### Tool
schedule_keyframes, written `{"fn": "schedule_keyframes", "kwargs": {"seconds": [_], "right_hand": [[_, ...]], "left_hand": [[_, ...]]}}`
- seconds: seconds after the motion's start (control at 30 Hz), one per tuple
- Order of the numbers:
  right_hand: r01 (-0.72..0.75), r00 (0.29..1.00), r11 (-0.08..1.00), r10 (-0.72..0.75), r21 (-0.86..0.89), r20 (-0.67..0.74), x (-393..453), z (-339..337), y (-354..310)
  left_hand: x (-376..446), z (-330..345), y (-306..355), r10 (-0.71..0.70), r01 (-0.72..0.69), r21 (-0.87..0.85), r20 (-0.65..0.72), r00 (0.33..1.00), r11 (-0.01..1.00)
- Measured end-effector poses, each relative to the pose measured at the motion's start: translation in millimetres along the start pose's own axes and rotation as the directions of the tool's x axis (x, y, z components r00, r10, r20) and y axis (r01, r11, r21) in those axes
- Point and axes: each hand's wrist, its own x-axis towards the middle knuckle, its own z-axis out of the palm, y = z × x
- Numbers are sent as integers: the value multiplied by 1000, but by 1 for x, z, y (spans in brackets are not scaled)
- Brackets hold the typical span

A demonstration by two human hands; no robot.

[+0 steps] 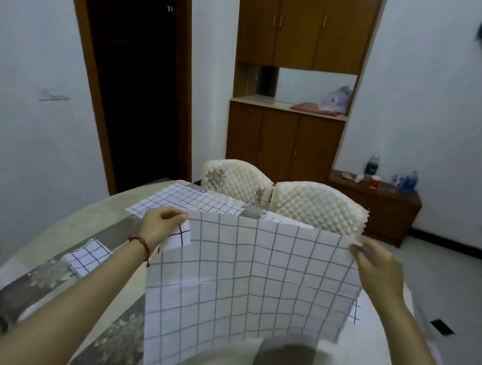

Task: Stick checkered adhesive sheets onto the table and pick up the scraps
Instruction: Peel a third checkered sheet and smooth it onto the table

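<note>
So, one big checkered sheet (pixel 252 284) is up in the air in front of me, hanging over the desk (pixel 106 207), its lower edge drooping toward me. My left hand (pixel 159 225) pinches its top left corner, fingers curled round the edge, red bead bracelet (pixel 141 243) on that wrist. My right hand (pixel 374 261) pinches the top right corner, thumb and fingers closed on it. A backing flap (pixel 179 235) with darker lines is folded away at the left corner, just under my left hand.

Other checkered pieces on the desk: one large sheet (pixel 190 200) lying flat at the far side, one small scrap (pixel 87 257) near my left forearm, a bit of another sheet (pixel 355 311) peeking out at the right behind the held one, and a strip (pixel 285 220) showing just above its top edge. The held sheet hides most of the middle of the desk, so I cannot count what lies under it.

Desk has a beige and grey patterned cover. Two quilted white chair backs (pixel 285 197) stand side by side at the far edge. Behind them, a brown wall cabinet (pixel 293 69), dark doorway (pixel 132 75) to the left, low side cabinet (pixel 377 202) to the right carrying two bottles and a red cup.
</note>
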Motion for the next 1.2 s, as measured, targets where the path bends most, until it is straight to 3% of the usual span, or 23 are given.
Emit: {"fn": "schedule_keyframes", "kwargs": {"seconds": [0.13,0.23,0.4,0.63,0.83,0.9,1.0,1.07,1.2], "right_hand": [[68,986,997,-64,24,-156,-42,-13,0],[103,974,980,-65,169,-216,-75,-20,1],[107,976,979,-71,171,-205,-134,-16,28],[26,999,1000,-27,14,47,-216,17,95],[-94,947,983,136,-155,290,-259,38,118],[-133,867,968,217,-211,449,-264,43,126],[-225,667,935,353,-275,656,-267,45,121],[-362,638,898,434,-250,636,-262,49,117],[-433,779,877,481,-208,403,-235,69,110]], "left_hand": [[6,-7,-2,112,-116,27,123,986,993],[-5,-11,-9,154,-159,20,170,973,987],[-38,-19,-40,138,-164,88,251,958,983],[-87,-26,-116,-55,-43,296,313,948,954],[-102,-16,-158,-171,19,423,325,930,906],[-98,-15,-175,-218,6,505,361,907,863],[-95,-14,-191,-278,-11,574,413,867,819],[-88,-14,-201,-293,-2,575,420,859,818],[-55,-12,-210,-371,145,556,320,872,819]]}}
